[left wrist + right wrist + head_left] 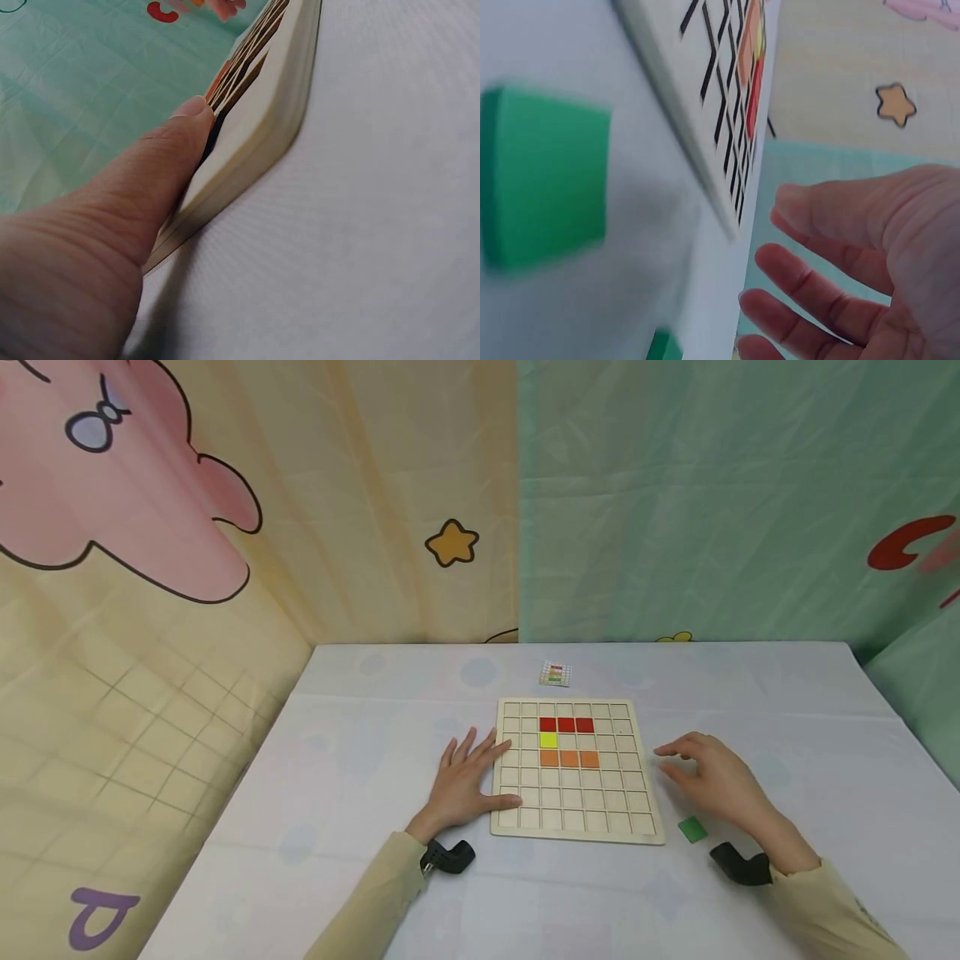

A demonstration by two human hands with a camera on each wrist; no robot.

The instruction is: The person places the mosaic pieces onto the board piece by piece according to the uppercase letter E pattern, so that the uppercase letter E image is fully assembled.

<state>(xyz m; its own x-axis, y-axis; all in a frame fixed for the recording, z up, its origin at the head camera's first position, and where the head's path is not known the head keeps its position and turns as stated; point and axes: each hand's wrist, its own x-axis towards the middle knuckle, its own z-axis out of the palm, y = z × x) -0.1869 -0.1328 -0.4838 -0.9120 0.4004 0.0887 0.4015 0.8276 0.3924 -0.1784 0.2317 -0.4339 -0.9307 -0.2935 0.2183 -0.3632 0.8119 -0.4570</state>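
Observation:
A wooden grid board (612, 797) lies flat on the white table. My left hand (463, 783) rests with spread fingers on its left edge; the thumb (176, 142) presses the frame near the front corner. Set in the grid are a row of red tiles (566, 725), one yellow tile (548, 740) and a row of orange tiles (569, 759). Off the board's right side hovers my right hand (712, 777), fingers loosely bent, nothing seen between thumb and fingertips. A green tile (692, 829) lies below it on the table; a second green piece (664, 346) shows partly in the right wrist view.
Behind the board lies a small card (555, 673) printed with a coloured grid pattern. Printed curtains (405, 460) hang along the table's back edge. Both wrists wear black camera mounts (741, 863) close to the tabletop.

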